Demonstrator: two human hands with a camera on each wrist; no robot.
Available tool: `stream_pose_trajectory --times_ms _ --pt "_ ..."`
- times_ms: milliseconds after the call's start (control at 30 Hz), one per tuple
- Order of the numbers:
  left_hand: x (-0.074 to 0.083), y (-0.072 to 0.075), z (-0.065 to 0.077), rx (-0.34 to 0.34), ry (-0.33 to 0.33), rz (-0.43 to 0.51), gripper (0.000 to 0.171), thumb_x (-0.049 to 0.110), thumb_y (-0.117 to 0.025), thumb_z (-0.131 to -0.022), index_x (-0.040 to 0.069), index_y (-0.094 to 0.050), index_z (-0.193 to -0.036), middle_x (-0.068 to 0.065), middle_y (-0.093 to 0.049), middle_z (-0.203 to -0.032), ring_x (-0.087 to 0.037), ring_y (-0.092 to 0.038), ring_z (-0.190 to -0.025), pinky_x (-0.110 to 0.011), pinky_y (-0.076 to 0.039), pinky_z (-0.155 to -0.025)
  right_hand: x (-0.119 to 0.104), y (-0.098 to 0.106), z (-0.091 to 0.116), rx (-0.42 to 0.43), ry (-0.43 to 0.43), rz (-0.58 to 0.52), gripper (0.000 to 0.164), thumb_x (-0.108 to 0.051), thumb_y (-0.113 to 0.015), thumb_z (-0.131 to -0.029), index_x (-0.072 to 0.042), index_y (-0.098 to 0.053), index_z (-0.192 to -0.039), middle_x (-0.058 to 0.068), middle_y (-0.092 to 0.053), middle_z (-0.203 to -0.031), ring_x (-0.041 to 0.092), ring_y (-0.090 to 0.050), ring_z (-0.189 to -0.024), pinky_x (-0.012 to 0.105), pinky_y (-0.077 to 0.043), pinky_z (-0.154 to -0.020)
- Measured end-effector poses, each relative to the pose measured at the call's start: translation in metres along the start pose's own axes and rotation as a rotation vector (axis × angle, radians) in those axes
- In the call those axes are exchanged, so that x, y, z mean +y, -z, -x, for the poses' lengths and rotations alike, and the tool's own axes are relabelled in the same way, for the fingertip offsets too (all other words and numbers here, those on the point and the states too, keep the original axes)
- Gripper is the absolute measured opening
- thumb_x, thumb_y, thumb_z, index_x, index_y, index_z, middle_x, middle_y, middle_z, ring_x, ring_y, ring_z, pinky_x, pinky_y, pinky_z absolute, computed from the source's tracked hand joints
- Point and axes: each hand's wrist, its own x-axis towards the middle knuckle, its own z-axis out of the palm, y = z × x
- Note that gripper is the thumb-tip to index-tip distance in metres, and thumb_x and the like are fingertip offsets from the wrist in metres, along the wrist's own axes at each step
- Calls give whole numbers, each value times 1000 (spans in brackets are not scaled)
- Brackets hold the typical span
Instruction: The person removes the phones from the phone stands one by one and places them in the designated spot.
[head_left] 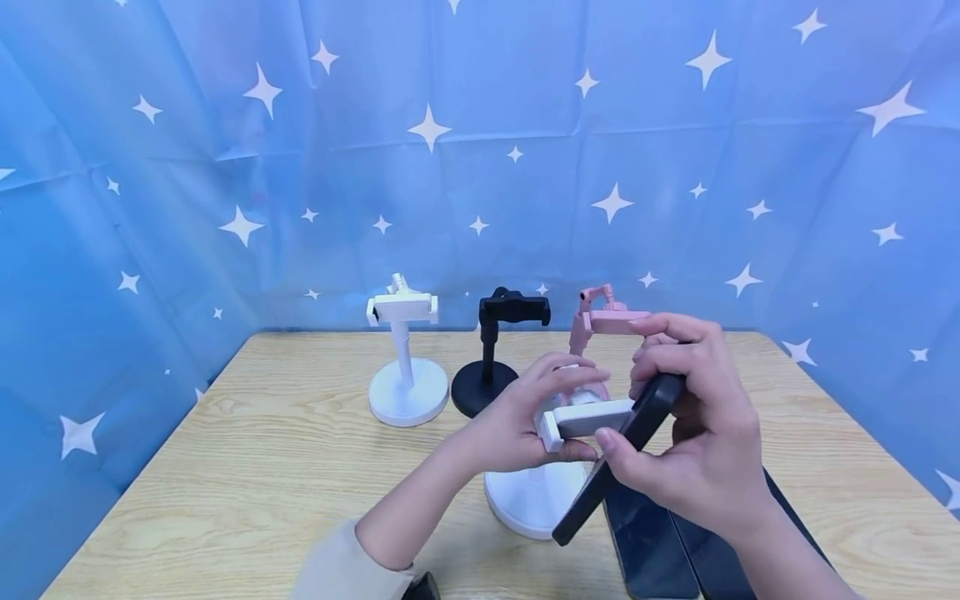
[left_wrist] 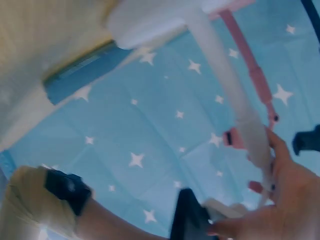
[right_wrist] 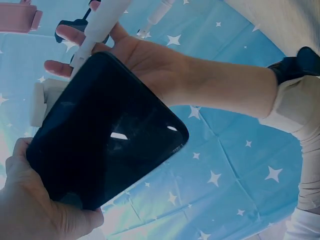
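Observation:
My left hand [head_left: 517, 417] grips the head of a near white phone stand [head_left: 596, 415], its fingers behind the clamp and thumb below. That stand's pole [left_wrist: 225, 85] runs down to a round white base in the left wrist view. In my right hand [head_left: 708, 425] is a black phone [head_left: 652, 408], pinched by its edges and tilted, overlapping the clamp's right end in the head view. Seen from the right wrist, the phone's dark glossy screen [right_wrist: 105, 130] hides part of the clamp and of the left hand.
Along the back of the wooden table [head_left: 247, 467] stand another white phone stand [head_left: 405, 392], a black one [head_left: 483, 387] and a pink one [head_left: 617, 322], partly hidden by the hands. Dark phones [head_left: 651, 542] lie side by side at the front right. A blue starry cloth [head_left: 450, 192] hangs behind.

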Motion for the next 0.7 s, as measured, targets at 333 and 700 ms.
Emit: stream_pose_trajectory --times_ms 333,700 --pt "0 -24 4 288 56 -84 71 12 -79 -69 10 -39 -128 -10 -50 -123 -18 -49 -113 -32 -40 -97 -9 14 2 20 -37 -23 44 9 -76 -56 17 -51 -92 29 -42 -109 23 -45 -93 16 -44 -62" --pt "2 -24 0 280 19 -11 59 8 -79 -70 10 -46 -119 -8 -53 -113 -16 -51 -103 -27 -45 -90 -18 40 11 -116 -320 513 50 12 -78 -49 2 -57 -94 11 -49 -117 9 -44 -94 9 -39 -62"
